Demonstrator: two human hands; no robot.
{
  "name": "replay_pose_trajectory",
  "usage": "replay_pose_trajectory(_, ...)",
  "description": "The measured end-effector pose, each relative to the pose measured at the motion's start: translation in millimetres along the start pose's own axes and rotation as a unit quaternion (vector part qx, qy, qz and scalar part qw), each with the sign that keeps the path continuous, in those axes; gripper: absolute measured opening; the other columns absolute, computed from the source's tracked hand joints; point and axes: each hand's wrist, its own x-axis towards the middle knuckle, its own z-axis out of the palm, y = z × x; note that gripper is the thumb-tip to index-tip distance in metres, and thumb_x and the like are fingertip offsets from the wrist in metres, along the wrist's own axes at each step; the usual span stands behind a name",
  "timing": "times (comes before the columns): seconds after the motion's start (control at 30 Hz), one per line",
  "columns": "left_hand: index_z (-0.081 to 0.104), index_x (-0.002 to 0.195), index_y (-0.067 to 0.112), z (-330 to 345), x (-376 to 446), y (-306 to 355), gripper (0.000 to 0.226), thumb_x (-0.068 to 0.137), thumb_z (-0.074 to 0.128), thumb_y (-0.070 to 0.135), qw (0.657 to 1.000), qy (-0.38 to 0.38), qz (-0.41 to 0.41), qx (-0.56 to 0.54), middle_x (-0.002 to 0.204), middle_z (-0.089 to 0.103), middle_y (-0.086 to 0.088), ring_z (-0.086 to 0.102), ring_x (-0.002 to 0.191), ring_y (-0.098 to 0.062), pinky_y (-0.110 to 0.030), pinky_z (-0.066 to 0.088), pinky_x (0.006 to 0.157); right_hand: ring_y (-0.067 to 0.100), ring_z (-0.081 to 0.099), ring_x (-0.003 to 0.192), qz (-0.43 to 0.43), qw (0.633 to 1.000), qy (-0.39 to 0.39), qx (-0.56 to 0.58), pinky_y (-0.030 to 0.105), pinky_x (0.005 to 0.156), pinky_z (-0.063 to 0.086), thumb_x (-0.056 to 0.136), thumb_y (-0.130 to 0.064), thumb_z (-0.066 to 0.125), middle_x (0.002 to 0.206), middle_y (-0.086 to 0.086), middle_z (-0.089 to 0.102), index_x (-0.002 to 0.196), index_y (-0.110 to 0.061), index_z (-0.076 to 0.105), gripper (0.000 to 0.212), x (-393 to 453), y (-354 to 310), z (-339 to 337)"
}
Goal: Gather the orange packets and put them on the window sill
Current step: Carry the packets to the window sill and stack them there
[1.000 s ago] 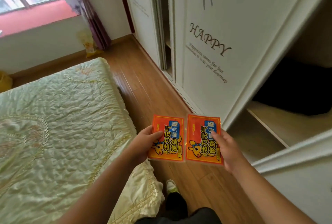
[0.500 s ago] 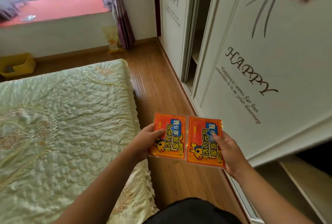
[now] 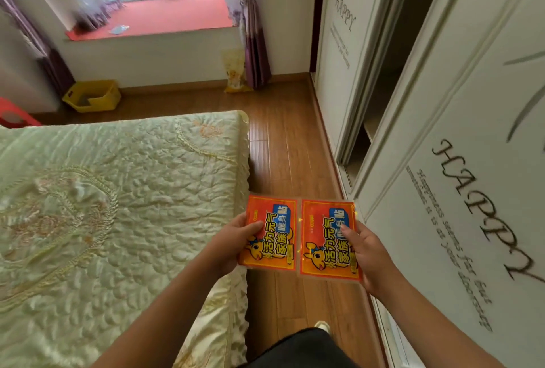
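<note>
Two flat orange packets with blue and yellow print are held side by side in front of me, over the wooden floor. My left hand [image 3: 236, 239] grips the left orange packet [image 3: 272, 229] at its left edge, thumb on top. My right hand [image 3: 364, 255] grips the right orange packet [image 3: 321, 238] at its right edge. The red window sill [image 3: 171, 15] lies far ahead under the window, with a small pale item [image 3: 118, 29] lying on it.
A bed with a pale green quilt [image 3: 118, 205] fills the left. White wardrobe doors [image 3: 460, 161] line the right, one gap open. A strip of wooden floor [image 3: 283, 143] runs between them toward the sill. A yellow bin [image 3: 93, 95] and purple curtain [image 3: 256, 43] stand below the window.
The view has turned left and advanced along the floor, bringing the whole window sill into sight. Both hands keep holding the packets side by side as before.
</note>
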Motion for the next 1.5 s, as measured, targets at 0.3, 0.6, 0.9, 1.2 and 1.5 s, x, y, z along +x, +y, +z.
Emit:
replay_pose_trajectory(0.3,0.064,0.11,0.015,-14.0,56.2,49.3,0.016,0.097,0.056,0.011,0.998,0.034,0.027,-0.045,0.089,0.08,-0.011,0.077,0.076,-0.026,-0.038,0.063,0.06,0.037,0.074,0.094,0.034,0.998,-0.036,-0.034,0.051,0.077,0.062,0.1,-0.02,0.052,0.104,0.018,0.077,0.115,-0.019,0.062,0.018,94.8,-44.2,24.5)
replay_pose_trajectory(0.6,0.061,0.12,0.011,-72.4,153.5,103.9,0.024,0.096,0.058,0.012,0.996,0.052,0.031,-0.066,0.097,0.079,-0.015,0.076,0.085,-0.03,-0.044,0.063,0.071,0.031,0.077,0.083,0.042,0.996,-0.04,-0.07,0.038,0.059,0.063,0.1,-0.02,0.053,0.094,0.014,0.079,0.11,-0.02,0.061,0.014,210.4,-85.5,75.4)
replay_pose_trajectory(0.9,0.063,0.115,0.015,-127.5,235.9,191.1,0.02,0.097,0.057,0.012,0.997,0.044,0.039,-0.053,0.092,0.08,-0.011,0.077,0.081,-0.028,-0.041,0.063,0.064,0.033,0.077,0.083,0.032,0.997,-0.041,-0.058,0.04,0.06,0.063,0.099,-0.018,0.053,0.097,0.017,0.078,0.115,-0.016,0.062,0.018,310.9,-129.4,140.4)
replay_pose_trajectory(1.2,0.063,0.115,0.014,-122.1,324.5,247.5,0.019,0.096,0.058,0.013,0.998,0.032,0.017,-0.041,0.097,0.079,-0.014,0.077,0.085,-0.032,-0.041,0.062,0.064,0.031,0.077,0.079,0.036,0.998,-0.026,-0.041,0.039,0.058,0.062,0.099,-0.018,0.054,0.093,0.016,0.079,0.113,-0.015,0.061,0.016,395.7,-175.8,142.3)
replay_pose_trajectory(1.5,0.061,0.118,0.012,-88.6,432.4,328.3,0.021,0.096,0.058,0.014,0.998,0.057,0.014,-0.034,0.096,0.08,-0.013,0.077,0.086,-0.031,-0.04,0.062,0.064,0.031,0.077,0.081,0.04,0.998,-0.041,-0.027,0.04,0.061,0.063,0.099,-0.019,0.053,0.097,0.017,0.078,0.114,-0.016,0.061,0.017,516.2,-252.8,116.6)
